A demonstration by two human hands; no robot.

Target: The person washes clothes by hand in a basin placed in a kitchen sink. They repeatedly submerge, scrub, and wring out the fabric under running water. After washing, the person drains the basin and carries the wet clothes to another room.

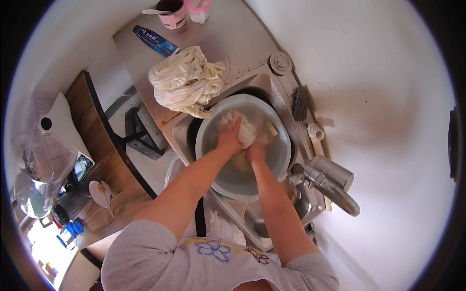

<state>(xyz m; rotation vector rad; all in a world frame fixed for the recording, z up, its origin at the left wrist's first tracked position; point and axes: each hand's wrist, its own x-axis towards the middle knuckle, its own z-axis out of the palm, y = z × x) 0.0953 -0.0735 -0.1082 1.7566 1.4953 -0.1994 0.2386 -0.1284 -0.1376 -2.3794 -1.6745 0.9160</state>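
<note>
A wet white cloth lies bunched in a grey basin that sits in the steel sink. The left hand presses down on it, fingers curled into the fabric; the right hand grips its lower folds just beside. A twisted cream garment rests on the desk by the sink's rim, a blue tube behind it. A chrome tap stands near the right forearm.

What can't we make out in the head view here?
- Left hand and right hand: fingertips buried in the white cloth, grip unclear.
- Basin: bottom hidden by hands and cloth.
- Sink: mostly covered by the basin.
- Tap: spout end blurred.
</note>
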